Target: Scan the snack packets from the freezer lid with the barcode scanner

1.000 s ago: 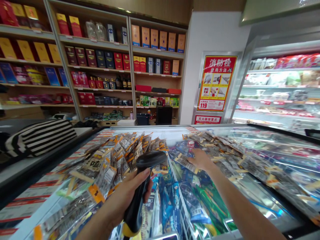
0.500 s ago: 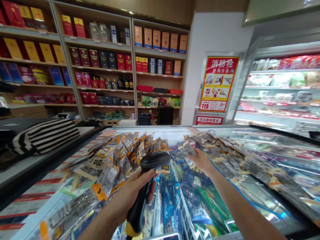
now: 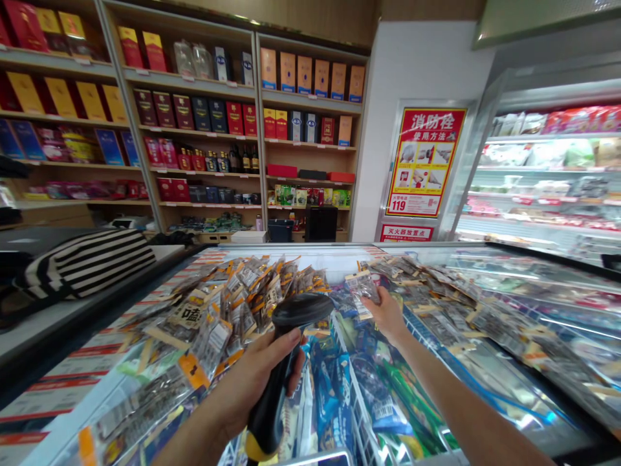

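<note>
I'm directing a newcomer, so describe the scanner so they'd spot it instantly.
Find the chest freezer. Over it, the left hand grips the scanner. Unlike the clear, orange-trimmed packets nearby, it's black with a yellow lower end.

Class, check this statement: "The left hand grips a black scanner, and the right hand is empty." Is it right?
Not quite: the right hand is not empty. The head view shows it holding a small packet. The left hand does grip a black scanner, as stated.
</note>
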Demonstrator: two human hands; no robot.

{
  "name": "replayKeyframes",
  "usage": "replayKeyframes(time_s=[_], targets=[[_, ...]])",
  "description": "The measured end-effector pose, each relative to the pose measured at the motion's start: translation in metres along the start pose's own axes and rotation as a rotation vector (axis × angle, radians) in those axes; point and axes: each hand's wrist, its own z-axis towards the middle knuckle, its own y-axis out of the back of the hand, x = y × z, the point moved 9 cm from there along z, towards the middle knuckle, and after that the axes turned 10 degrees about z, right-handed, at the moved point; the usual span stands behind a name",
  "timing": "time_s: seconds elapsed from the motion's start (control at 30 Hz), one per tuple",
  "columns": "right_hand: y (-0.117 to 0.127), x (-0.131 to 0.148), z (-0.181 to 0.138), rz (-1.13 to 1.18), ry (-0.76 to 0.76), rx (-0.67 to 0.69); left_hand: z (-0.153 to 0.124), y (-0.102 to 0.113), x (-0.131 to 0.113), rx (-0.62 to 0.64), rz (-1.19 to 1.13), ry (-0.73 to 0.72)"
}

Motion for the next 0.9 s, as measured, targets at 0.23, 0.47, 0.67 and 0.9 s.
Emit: replayKeyframes(time_s=[0.23, 0.47, 0.67, 0.9], targets=[[0.002, -0.008, 0.002, -0.02, -0.018, -0.026, 0.001, 0.001, 0.001, -0.004, 0.046, -0.014], [-0.024, -0.022, 0.006, 0.119, -0.059, 0.066, 0.005, 0.011, 0.004, -0.076, 0.024, 0.019], [-0.083, 0.025, -0.03, -0.2, 0.119, 0.351, 0.006, 0.013, 0.002, -0.088, 0.019, -0.005], [-0.06, 0.027, -0.02, -0.364, 0.034, 0.363, 0.006, 0.013, 0.003, -0.118, 0.017, 0.043]])
